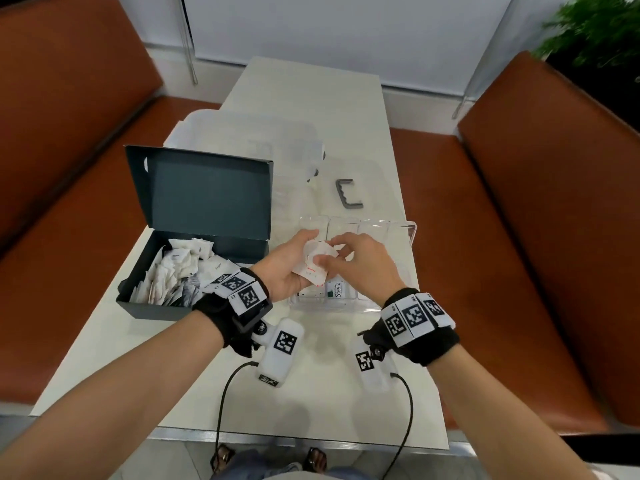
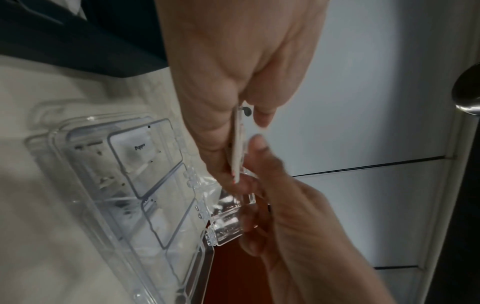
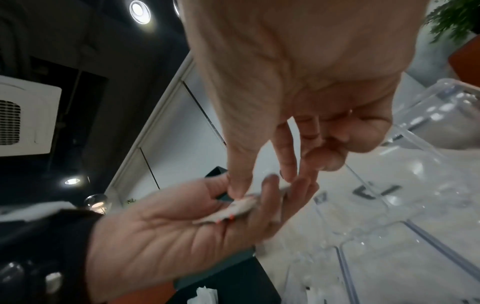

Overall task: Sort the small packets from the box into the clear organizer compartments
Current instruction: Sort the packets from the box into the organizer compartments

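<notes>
Two bare hands meet above a clear plastic organizer (image 1: 401, 233) with rows of small compartments, which lies on a pale table (image 1: 311, 95). The left hand (image 1: 289, 268) is turned palm up, its fingers loosely cupped under a small stack of white paper packets with red print (image 1: 316, 263) – the packets lie flat across the palm, long edges running out toward the fingertips. The right hand (image 1: 360, 261) comes in from the right and above; its thumb and forefinger pinch the top of the stack, while its other fingers are curled clear. So the packets sit directly under the right fingertips, and the organizer's compartments lie just below and beyond both hands – the right hand seems nearer to them. One near compartment already holds a white packet marked Stevia (image 1: 337, 289). To the left, touching nothing, stands an open dark cardboard box (image 1: 194, 188), lid up, with many more white packets heaped inside.
</notes>
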`<state>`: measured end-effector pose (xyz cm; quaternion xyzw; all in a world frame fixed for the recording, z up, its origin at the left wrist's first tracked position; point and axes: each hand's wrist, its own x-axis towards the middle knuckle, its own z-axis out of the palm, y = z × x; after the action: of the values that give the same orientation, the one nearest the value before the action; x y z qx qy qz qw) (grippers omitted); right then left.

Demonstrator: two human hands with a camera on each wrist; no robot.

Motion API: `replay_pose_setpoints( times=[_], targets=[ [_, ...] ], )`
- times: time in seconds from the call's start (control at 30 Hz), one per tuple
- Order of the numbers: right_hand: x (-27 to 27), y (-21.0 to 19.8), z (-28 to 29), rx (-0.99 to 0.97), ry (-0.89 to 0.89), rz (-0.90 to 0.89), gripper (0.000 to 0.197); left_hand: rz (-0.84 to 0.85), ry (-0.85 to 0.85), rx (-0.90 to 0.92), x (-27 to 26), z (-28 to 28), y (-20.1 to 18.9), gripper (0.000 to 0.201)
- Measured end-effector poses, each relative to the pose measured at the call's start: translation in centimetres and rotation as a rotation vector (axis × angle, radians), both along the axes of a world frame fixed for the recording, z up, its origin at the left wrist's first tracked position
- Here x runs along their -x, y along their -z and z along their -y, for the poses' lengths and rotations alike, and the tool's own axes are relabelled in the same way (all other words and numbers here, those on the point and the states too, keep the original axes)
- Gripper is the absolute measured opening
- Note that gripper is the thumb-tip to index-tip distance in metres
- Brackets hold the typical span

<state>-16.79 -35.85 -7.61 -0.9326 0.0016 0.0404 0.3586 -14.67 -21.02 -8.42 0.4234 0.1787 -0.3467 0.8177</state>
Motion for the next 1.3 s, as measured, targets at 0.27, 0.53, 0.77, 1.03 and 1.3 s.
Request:
replay_pose_setpoints(
  times=[0.27, 0.53, 0.77, 1.03, 1.3],
  targets=[
    [-0.5, 0.6, 1.5, -0.438, 0.219, -0.143, 0.008, 0.139, 0.07, -0.121, 0.4, -0.1, -0.5, 0.019],
    [-0.5, -0.1, 4.4, -0.662, 0.371, -0.103, 0.005, 0.193, 0.027, -0.166, 0.4, -0.1, 0.1, 0.03],
    [0.2, 0.4, 3.8, -0.991, 0.33, -0.211, 0.012, 0.204, -0.031, -0.134, 0.7, 0.1, 0.4, 0.03],
    [0.2, 0.7, 2.2, -0.884, 0.337, -0.247, 0.02, 0.188, -0.058, -0.124, 0.7, 0.4, 0.6, 0.017],
    [0.1, 0.4, 4.1, -0.701, 0.326, -0.235, 0.014, 0.118, -0.019, -0.11, 0.3, -0.3, 0.3, 0.02]
  ],
)
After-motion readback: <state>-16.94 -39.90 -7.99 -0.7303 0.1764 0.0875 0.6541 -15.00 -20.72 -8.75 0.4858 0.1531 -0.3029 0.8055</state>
